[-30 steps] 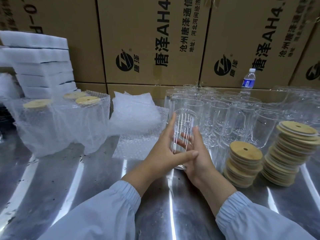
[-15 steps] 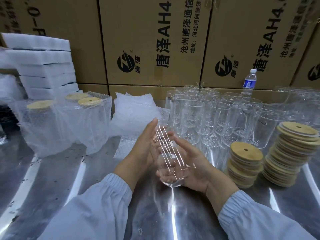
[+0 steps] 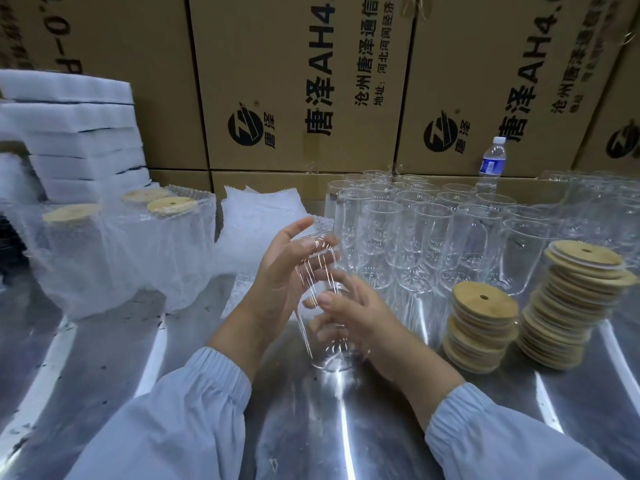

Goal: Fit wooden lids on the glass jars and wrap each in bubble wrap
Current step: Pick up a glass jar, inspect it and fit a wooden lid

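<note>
**You hold one glass jar between your two hands**

The glass jar is in front of you, low over the shiny metal table. It leans a little, with its top toward the back. You cannot tell if its bottom touches the table.

Your left hand lies flat on the jar's left side, with its fingers straight and spread. Your right hand wraps round the jar lower down. Its thumb is in front, and its fingers show through the glass.

Just behind your hands stand many empty jars. To your right are two stacks of wooden lids, close together. To your left stand wrapped jars with lids on. A pile of bubble wrap lies between them and the empty jars.
</note>
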